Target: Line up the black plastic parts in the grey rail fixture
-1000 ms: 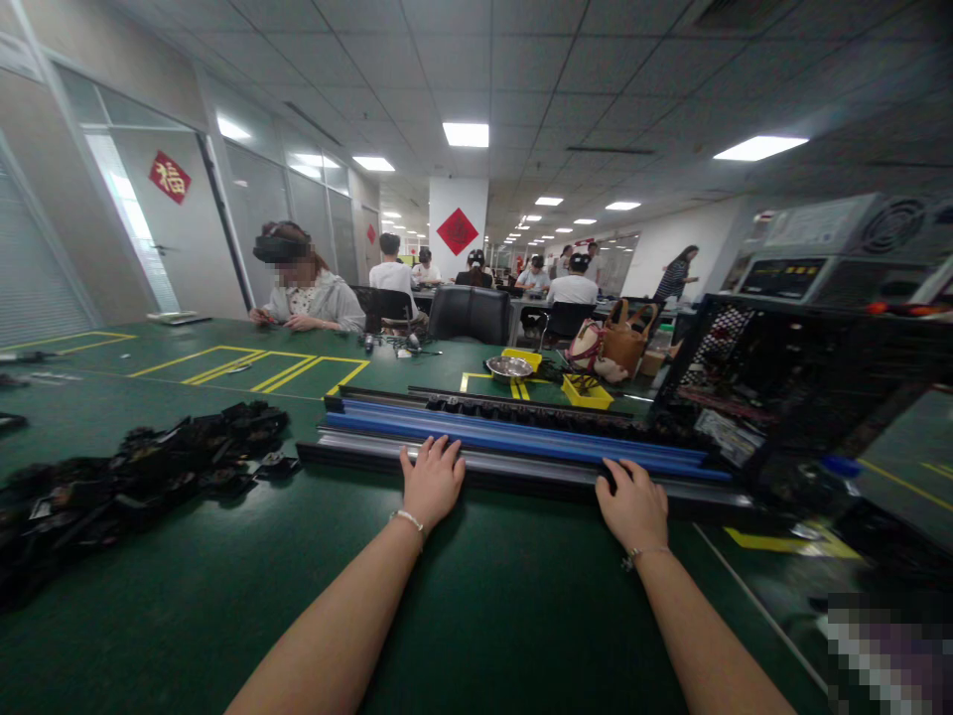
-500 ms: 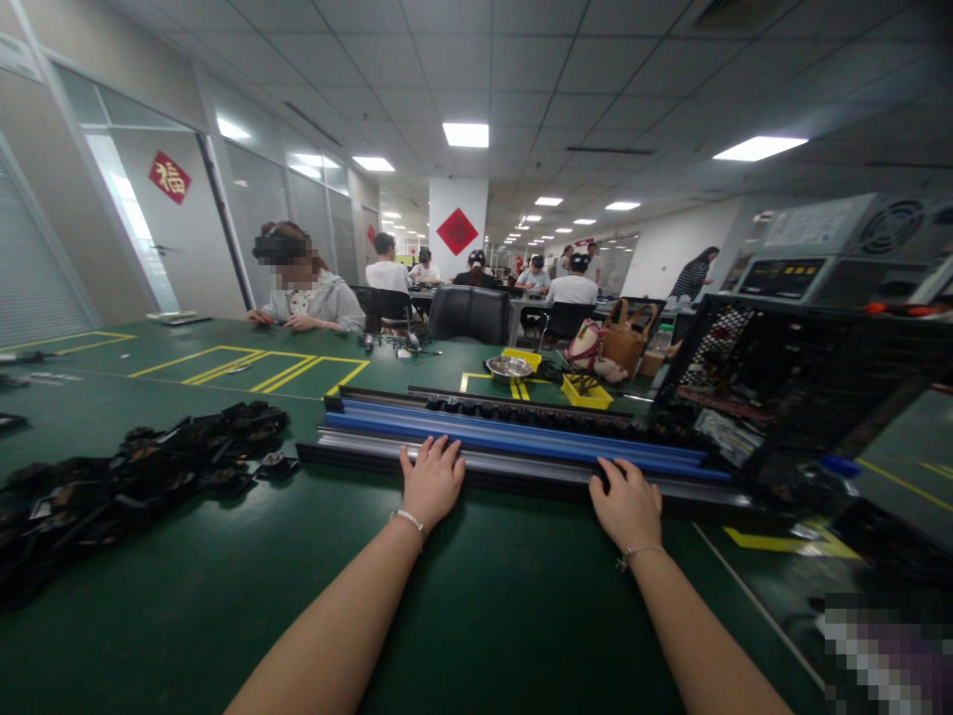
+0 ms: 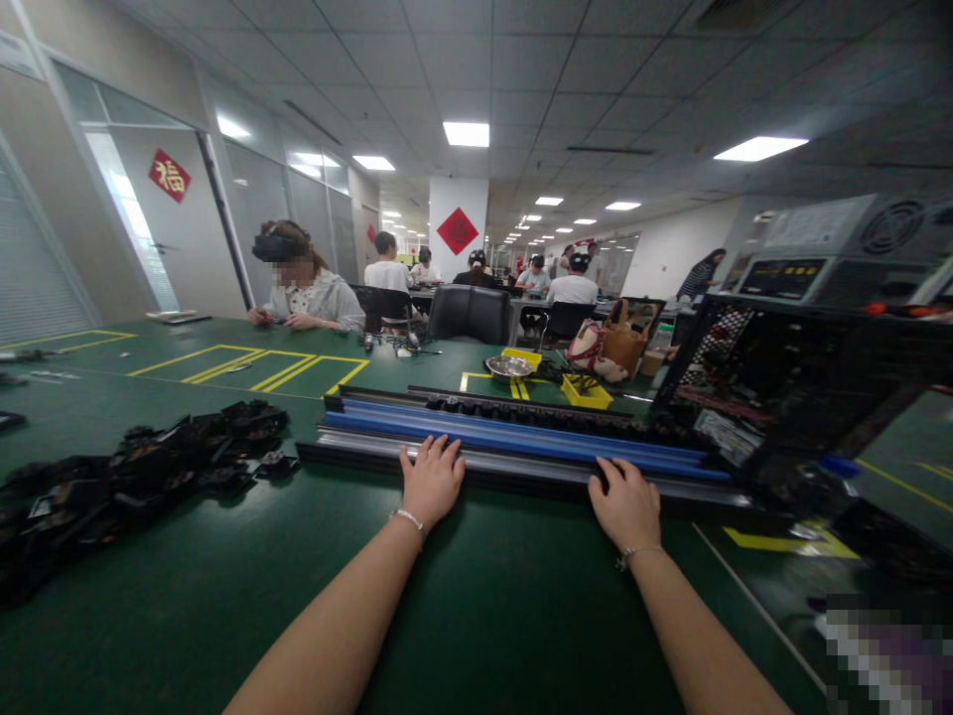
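Note:
A long black rail with a shiny grey top (image 3: 528, 466) lies across the green table in front of me. My left hand (image 3: 434, 487) rests on it left of the middle, fingers spread and lying over the top. Farther right, my right hand (image 3: 629, 504) lies on the same rail with its fingers apart and slightly bent. Neither hand is wrapped round anything. Right behind the grey rail runs a long blue strip (image 3: 521, 433). Beyond that is a dark rail with a row of small black parts (image 3: 491, 408) along it.
A heap of black parts (image 3: 156, 462) covers the left side. An open computer case (image 3: 745, 367) stands at the right, close to the rails' ends. Behind are a metal bowl (image 3: 509, 367) and a yellow tray (image 3: 587, 393). A person (image 3: 305, 283) sits across the table.
Both my hands and the rails stay practically where they were. The person across the table has shifted their hands slightly.

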The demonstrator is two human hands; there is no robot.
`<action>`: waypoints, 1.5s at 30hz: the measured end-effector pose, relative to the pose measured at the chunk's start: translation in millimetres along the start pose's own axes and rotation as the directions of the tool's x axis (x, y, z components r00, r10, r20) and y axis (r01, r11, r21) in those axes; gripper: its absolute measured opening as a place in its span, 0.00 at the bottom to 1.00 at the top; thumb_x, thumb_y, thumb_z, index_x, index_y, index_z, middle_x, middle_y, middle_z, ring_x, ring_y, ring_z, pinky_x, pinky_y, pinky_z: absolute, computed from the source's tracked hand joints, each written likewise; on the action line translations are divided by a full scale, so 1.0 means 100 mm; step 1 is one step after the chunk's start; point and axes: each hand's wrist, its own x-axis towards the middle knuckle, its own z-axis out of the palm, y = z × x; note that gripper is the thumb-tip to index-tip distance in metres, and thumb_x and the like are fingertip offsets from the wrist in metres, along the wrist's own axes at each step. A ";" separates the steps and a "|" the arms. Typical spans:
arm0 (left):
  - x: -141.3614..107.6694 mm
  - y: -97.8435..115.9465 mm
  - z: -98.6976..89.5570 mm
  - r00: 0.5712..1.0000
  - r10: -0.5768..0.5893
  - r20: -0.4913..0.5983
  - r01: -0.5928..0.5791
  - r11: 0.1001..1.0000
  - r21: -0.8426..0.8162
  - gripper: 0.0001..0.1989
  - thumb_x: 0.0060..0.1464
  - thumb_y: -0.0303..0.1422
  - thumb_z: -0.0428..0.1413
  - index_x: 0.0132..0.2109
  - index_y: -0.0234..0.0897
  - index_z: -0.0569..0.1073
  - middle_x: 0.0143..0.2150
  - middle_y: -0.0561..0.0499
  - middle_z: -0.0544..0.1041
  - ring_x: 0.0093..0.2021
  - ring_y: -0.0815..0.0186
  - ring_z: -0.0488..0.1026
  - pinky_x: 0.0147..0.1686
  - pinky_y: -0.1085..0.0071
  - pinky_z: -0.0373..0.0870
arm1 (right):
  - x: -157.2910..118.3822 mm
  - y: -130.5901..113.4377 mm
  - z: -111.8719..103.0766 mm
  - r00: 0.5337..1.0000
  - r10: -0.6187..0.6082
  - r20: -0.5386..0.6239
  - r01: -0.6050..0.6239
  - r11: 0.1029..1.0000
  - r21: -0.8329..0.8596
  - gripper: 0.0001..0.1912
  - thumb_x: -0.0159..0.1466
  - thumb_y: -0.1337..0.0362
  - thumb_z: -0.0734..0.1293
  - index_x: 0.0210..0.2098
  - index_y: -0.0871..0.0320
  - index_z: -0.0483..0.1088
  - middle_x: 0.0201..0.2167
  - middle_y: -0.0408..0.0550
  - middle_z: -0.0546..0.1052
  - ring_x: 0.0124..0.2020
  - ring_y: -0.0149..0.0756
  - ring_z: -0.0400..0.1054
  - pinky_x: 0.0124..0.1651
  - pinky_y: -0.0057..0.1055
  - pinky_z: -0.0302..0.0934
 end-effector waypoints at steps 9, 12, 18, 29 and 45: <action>0.01 -0.01 0.01 1.000 -0.006 0.011 0.006 1.000 0.001 0.22 0.60 0.41 0.39 0.58 0.49 0.65 0.61 0.50 0.65 0.62 0.56 0.55 0.59 0.40 0.37 | 0.00 0.00 0.00 1.000 -0.006 0.014 0.006 1.000 0.012 0.24 0.62 0.57 0.52 0.53 0.55 0.67 0.55 0.53 0.65 0.52 0.43 0.62 0.59 0.47 0.47; 0.01 -0.01 0.00 1.000 -0.006 0.017 0.006 1.000 -0.004 0.22 0.60 0.41 0.39 0.58 0.48 0.65 0.61 0.50 0.64 0.62 0.57 0.55 0.59 0.40 0.37 | -0.01 -0.02 0.00 1.000 -0.023 0.021 0.023 1.000 0.013 0.24 0.62 0.58 0.52 0.53 0.55 0.66 0.56 0.52 0.65 0.53 0.43 0.62 0.60 0.49 0.45; 0.01 0.01 -0.01 0.999 -0.018 0.029 0.018 1.000 -0.001 0.22 0.60 0.41 0.39 0.58 0.48 0.65 0.62 0.50 0.64 0.63 0.57 0.54 0.60 0.41 0.36 | -0.02 -0.06 -0.01 0.999 -0.037 0.027 0.037 0.999 0.016 0.24 0.62 0.58 0.52 0.54 0.55 0.66 0.56 0.51 0.66 0.54 0.42 0.61 0.61 0.50 0.44; 0.00 0.02 -0.03 1.000 -0.008 0.023 0.008 1.000 0.003 0.22 0.60 0.41 0.39 0.58 0.48 0.65 0.61 0.50 0.64 0.62 0.56 0.55 0.60 0.41 0.38 | -0.02 -0.07 -0.03 0.998 -0.062 0.011 0.062 0.998 0.032 0.23 0.62 0.58 0.53 0.53 0.55 0.66 0.56 0.51 0.67 0.55 0.42 0.60 0.61 0.52 0.43; 0.00 0.01 -0.03 1.000 -0.009 0.026 0.009 1.000 0.010 0.22 0.60 0.41 0.38 0.58 0.48 0.65 0.61 0.50 0.64 0.63 0.57 0.54 0.60 0.41 0.38 | -0.03 -0.08 -0.05 0.992 -0.125 0.012 0.124 0.990 0.061 0.23 0.62 0.58 0.53 0.53 0.55 0.66 0.56 0.50 0.67 0.56 0.40 0.60 0.62 0.52 0.43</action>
